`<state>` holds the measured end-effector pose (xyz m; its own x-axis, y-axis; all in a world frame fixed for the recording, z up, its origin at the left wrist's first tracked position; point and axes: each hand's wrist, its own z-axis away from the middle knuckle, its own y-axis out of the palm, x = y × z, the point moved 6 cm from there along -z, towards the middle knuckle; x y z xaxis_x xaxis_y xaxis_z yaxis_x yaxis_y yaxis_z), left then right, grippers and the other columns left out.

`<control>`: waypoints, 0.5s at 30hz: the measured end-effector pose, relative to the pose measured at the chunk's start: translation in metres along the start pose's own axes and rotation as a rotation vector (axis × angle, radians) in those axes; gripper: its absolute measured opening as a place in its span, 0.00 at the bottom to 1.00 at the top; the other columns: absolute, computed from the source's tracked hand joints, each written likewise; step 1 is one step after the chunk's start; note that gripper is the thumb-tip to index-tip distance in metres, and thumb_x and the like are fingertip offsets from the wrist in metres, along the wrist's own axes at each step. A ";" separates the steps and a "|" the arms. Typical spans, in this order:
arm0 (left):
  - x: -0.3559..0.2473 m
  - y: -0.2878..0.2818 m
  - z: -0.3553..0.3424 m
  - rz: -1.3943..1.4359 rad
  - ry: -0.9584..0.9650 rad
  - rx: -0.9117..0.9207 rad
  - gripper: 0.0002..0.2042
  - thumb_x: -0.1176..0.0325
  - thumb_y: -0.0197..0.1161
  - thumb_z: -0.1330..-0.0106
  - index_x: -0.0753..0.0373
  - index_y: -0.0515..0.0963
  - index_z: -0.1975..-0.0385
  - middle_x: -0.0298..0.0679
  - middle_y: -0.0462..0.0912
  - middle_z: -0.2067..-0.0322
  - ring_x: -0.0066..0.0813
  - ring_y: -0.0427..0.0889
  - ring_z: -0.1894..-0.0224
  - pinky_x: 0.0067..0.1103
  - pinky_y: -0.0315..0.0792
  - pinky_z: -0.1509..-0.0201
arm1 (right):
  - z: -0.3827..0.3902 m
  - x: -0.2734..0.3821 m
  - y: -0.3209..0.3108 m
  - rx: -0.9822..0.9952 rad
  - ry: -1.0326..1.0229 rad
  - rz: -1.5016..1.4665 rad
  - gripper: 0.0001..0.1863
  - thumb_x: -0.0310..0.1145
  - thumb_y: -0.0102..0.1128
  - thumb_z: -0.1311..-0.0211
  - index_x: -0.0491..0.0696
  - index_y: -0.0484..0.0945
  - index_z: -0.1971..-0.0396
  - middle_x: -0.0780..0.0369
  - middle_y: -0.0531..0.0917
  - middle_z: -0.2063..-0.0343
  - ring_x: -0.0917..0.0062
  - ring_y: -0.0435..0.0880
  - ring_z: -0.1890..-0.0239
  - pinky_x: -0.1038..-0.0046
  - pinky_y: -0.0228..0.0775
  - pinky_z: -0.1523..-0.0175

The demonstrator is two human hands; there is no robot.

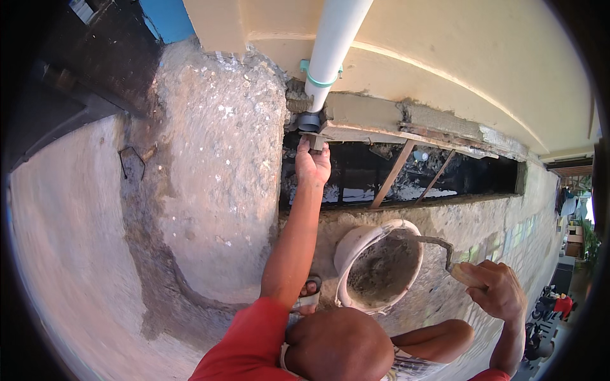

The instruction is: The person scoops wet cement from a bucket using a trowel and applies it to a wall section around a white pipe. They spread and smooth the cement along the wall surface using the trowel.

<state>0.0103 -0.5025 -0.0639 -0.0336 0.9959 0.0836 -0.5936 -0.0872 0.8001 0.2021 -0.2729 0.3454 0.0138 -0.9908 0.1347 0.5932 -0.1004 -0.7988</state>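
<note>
My left hand (312,166) reaches forward with its fingers closed around a small grey-brown block (315,142). The block is held just below the grey end (309,121) of a white pipe, at the corner of an opening in the ground. On the right, my right hand (499,289) grips the wooden handle of a trowel (465,274). The trowel's bent metal neck runs to the rim of a whitish bucket (346,254), and its blade cannot be made out. Wet grey mortar (384,270) lies in the bucket.
The dark trench (356,168) holds water and debris, with wooden sticks (392,174) propped across it. A mortar-coated ledge (362,117) borders its far side. The white pipe (335,44) is clamped to a cream wall (457,44). Bent wire (132,162) lies left.
</note>
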 end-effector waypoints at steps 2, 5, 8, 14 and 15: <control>-0.002 -0.003 -0.030 0.026 0.042 -0.045 0.10 0.67 0.43 0.25 0.64 0.72 0.57 0.44 0.78 0.69 0.35 0.76 0.72 0.24 0.66 0.75 | 0.004 -0.004 0.003 0.004 0.025 0.009 0.27 0.23 0.68 0.58 0.49 0.81 0.52 0.55 0.80 0.76 0.58 0.82 0.74 0.63 0.72 0.67; -0.009 0.000 -0.060 0.051 0.090 -0.048 0.11 0.66 0.43 0.25 0.64 0.72 0.59 0.42 0.77 0.73 0.32 0.75 0.75 0.23 0.65 0.77 | 0.006 -0.007 0.009 0.013 0.048 0.022 0.27 0.23 0.69 0.59 0.48 0.81 0.52 0.55 0.80 0.76 0.58 0.82 0.74 0.63 0.72 0.67; -0.010 0.003 -0.077 0.016 0.057 0.015 0.07 0.65 0.48 0.26 0.54 0.74 0.56 0.32 0.81 0.66 0.28 0.75 0.73 0.22 0.66 0.75 | 0.006 -0.011 0.012 0.024 0.060 0.031 0.27 0.24 0.70 0.59 0.48 0.81 0.51 0.55 0.80 0.75 0.58 0.82 0.72 0.63 0.72 0.66; -0.019 0.016 -0.088 0.044 0.088 -0.004 0.08 0.66 0.46 0.28 0.58 0.74 0.60 0.35 0.80 0.70 0.26 0.74 0.76 0.20 0.64 0.77 | 0.000 -0.015 0.015 0.029 0.095 0.026 0.27 0.24 0.70 0.58 0.49 0.81 0.51 0.55 0.80 0.74 0.58 0.82 0.72 0.63 0.72 0.66; -0.020 0.020 -0.087 0.030 0.089 0.016 0.08 0.67 0.46 0.28 0.59 0.74 0.60 0.35 0.79 0.71 0.26 0.73 0.77 0.20 0.63 0.78 | -0.001 -0.014 0.014 0.034 0.103 0.029 0.27 0.24 0.70 0.58 0.49 0.81 0.51 0.55 0.80 0.74 0.58 0.82 0.72 0.63 0.72 0.66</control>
<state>-0.0708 -0.5227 -0.1010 -0.1225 0.9909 0.0554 -0.5780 -0.1167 0.8077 0.2094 -0.2605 0.3313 -0.0506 -0.9975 0.0498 0.6209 -0.0705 -0.7807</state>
